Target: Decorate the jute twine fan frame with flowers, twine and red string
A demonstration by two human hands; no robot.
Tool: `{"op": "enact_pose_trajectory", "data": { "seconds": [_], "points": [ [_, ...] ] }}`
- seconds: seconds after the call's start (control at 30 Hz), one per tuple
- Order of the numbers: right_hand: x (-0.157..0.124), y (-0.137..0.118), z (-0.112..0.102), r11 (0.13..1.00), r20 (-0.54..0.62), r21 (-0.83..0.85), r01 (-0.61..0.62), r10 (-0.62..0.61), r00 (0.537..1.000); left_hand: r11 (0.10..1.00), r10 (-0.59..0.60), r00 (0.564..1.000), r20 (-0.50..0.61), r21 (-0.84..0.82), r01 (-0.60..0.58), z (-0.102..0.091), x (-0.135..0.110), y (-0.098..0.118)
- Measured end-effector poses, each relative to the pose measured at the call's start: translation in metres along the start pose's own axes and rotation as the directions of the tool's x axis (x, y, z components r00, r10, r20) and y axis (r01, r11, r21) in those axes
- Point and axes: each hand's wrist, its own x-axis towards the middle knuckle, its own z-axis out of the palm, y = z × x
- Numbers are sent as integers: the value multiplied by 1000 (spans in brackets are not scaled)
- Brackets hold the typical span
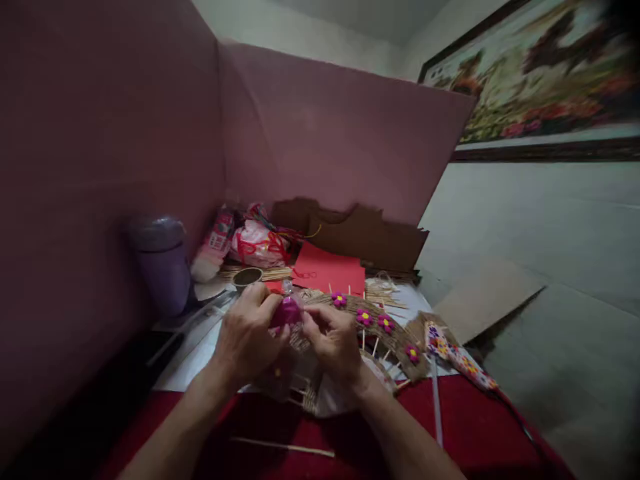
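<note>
My left hand is closed round a small clear plastic bag with something magenta inside. My right hand pinches the bag's right side, its thumb and fingers pressed together. Beneath and to the right of both hands lies a curved piece wrapped in brown twine, with thin sticks poking out of it. Several magenta felt flowers with yellow centres sit along its curve. My hands hide part of this piece.
A purple tumbler stands at the left by the pink partition. Behind my hands are red paper, a round cup and wrapped yarn. A flower-patterned glue gun lies right; a loose stick lies in front.
</note>
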Motion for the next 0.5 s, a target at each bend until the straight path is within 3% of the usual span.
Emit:
{"op": "enact_pose_trajectory", "data": {
  "seconds": [0.3, 0.5],
  "points": [
    [0, -4, -4, 997, 39, 80, -6, 3, 999, 998, -6, 1000, 28, -67, 8, -6, -2, -3],
    [0, -4, -4, 989, 55, 133, -67, 61, 997, 978, -36, 997, 67, -205, 49, -9, -1, -1]
  ]
}}
